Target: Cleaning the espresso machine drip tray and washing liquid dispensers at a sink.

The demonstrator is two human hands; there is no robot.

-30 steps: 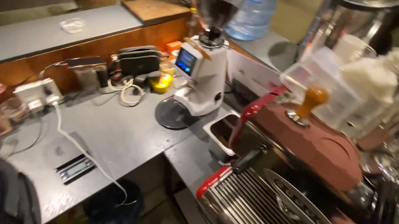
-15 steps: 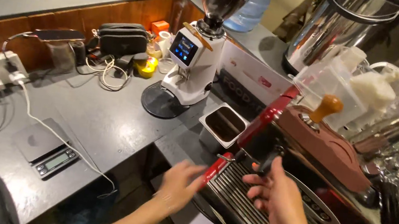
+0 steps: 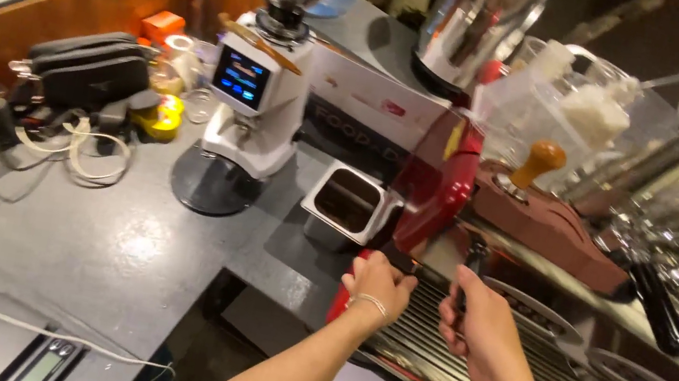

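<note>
1. Our left hand (image 3: 378, 286) rests on the front left corner of the red espresso machine (image 3: 439, 180), fingers curled over the edge of its ribbed drip tray (image 3: 502, 377); it grips nothing loose, and a thin bracelet sits on the wrist.
2. Our right hand (image 3: 484, 323) is closed around a dark handle (image 3: 471, 265) that hangs at the machine's front, at about 12 o'clock from the knuckles; the grip is narrow and wrapped on that handle.
3. The two hands sit near each other over the tray, left at 9 o'clock of right.
4. At 11 o'clock from our left hand stands a small steel knock box (image 3: 344, 203), just beside the machine's red side.
5. Further toward 10 o'clock, the white coffee grinder (image 3: 255, 101) stands upright on the grey counter (image 3: 89, 239).
6. A wooden-knobbed tamper (image 3: 538, 163) stands on top of the machine at 1 o'clock.
7. A black pouch (image 3: 86, 71) with cables lies at 9 o'clock, well apart.
</note>
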